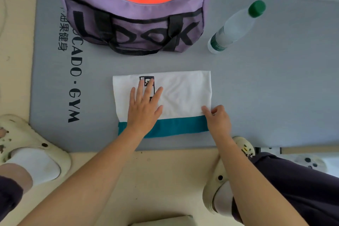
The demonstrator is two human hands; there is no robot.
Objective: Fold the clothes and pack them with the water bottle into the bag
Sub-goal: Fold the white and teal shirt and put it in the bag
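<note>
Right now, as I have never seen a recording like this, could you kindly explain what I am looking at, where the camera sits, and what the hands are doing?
There is no machine here: a person wears one wide-angle camera on the head, looking forward and down at their own two bare hands.

On a grey gym mat lies a folded white garment with a teal band along its near edge. The left hand presses flat on it with straight fingers. The right hand pinches the garment's near right corner.

Beyond it stands an open purple bag with something orange and something white already inside. To its right a clear water bottle with a green cap stands on the mat, not yet packed. The person's pale clogs show at the bottom.
</note>
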